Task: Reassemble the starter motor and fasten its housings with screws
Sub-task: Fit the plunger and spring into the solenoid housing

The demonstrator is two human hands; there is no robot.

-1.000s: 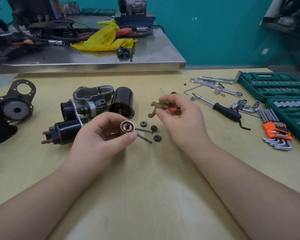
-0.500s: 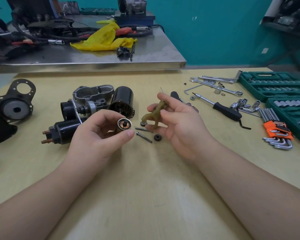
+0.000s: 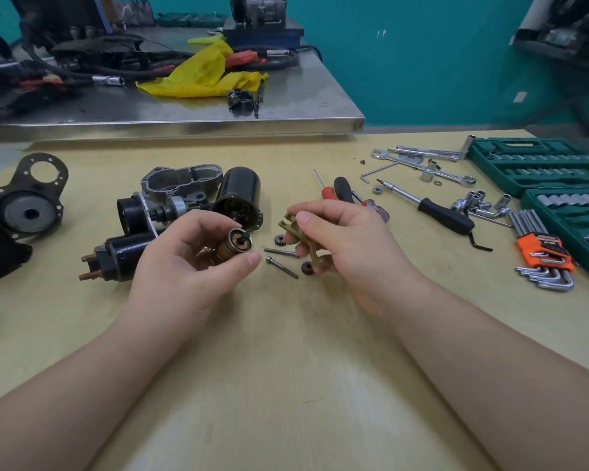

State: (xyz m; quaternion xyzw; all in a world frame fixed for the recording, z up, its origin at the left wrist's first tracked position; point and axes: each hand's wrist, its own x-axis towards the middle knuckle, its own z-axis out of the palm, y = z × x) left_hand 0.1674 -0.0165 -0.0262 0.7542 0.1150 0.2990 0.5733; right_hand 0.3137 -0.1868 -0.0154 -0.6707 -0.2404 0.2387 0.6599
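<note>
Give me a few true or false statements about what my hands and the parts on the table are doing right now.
1. The left hand holds a small metal cylinder. True.
2. The right hand is empty. False: it holds a tan plastic fork lever.
3. Two long screws lie on the table between the hands. True.
4. The orange hex key set lies to the left of the hands. False: it lies to the right, near the green socket case.

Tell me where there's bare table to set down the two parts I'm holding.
Bare table lies in front of both hands, between the forearms, to the near edge. Another free strip runs behind the black motor housing, up to the steel bench. Crowded: the gears and screws between the hands, and the tools at right.
</note>
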